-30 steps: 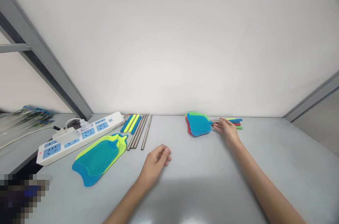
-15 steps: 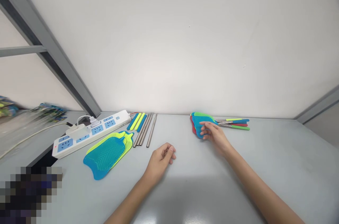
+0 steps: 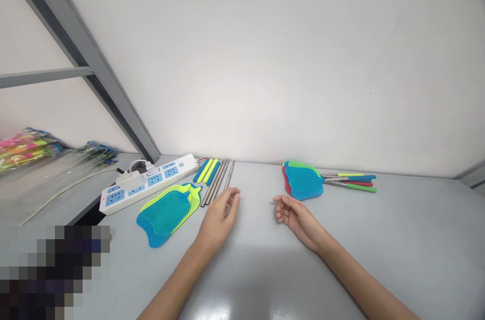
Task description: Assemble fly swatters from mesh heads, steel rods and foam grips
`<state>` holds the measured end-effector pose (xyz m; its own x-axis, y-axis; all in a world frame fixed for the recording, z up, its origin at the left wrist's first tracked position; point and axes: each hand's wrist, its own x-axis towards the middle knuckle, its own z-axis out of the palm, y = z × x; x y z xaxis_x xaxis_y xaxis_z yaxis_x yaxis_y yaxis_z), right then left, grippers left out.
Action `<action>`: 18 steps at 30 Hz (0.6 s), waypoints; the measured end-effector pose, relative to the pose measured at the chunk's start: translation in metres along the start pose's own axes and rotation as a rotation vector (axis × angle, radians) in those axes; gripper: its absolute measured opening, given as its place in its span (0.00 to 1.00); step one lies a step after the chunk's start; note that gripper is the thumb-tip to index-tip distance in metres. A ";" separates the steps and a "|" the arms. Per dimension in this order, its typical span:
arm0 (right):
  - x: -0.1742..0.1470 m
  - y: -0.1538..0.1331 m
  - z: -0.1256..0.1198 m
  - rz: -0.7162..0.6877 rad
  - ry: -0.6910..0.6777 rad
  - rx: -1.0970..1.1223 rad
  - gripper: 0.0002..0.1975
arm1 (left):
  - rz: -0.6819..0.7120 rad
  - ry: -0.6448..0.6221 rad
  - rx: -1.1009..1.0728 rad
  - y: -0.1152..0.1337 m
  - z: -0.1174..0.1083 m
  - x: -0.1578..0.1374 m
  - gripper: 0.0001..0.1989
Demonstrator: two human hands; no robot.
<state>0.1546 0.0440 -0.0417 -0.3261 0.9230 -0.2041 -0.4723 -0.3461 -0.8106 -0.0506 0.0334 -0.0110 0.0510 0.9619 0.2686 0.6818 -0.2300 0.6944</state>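
My left hand (image 3: 221,211) is over the grey tabletop, its fingers loosely curled and the thumb apart, with nothing seen in it. Just past its fingertips is a thin metal rod (image 3: 229,174), its near end hidden by the hand. Several metal tubes (image 3: 215,183) lie left of that rod. My right hand (image 3: 297,219) is half open and holds nothing, just in front of a stack of fly swatters (image 3: 305,182) with blue, green and red heads. Left of my left hand lie loose fly swatter heads (image 3: 166,214), blue on yellow.
Blue and yellow handle grips (image 3: 206,172) lie beside the tubes. A white power strip (image 3: 149,183) with plugs and a cable runs along the left. Clear plastic packages (image 3: 30,148) sit at the far left. A white wall (image 3: 265,83) rises behind the table.
My right hand has drawn back from the fly swatter stack, toward me and to the left. My left hand has moved up to the metal rod. The view has shifted slightly left.
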 end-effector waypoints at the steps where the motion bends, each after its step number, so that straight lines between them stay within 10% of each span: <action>1: 0.001 0.000 -0.001 0.004 -0.001 0.009 0.11 | 0.014 0.050 0.065 -0.004 -0.007 0.004 0.12; 8: 0.002 0.001 -0.001 0.018 -0.005 0.024 0.11 | -0.078 0.270 0.518 -0.044 -0.042 0.019 0.12; 18: 0.003 0.001 -0.003 0.025 -0.020 0.060 0.10 | -0.155 0.157 0.595 -0.069 -0.045 0.020 0.13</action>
<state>0.1560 0.0468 -0.0447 -0.3544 0.9106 -0.2126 -0.5114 -0.3791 -0.7712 -0.1295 0.0615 -0.0232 -0.1579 0.9341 0.3202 0.9640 0.0756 0.2549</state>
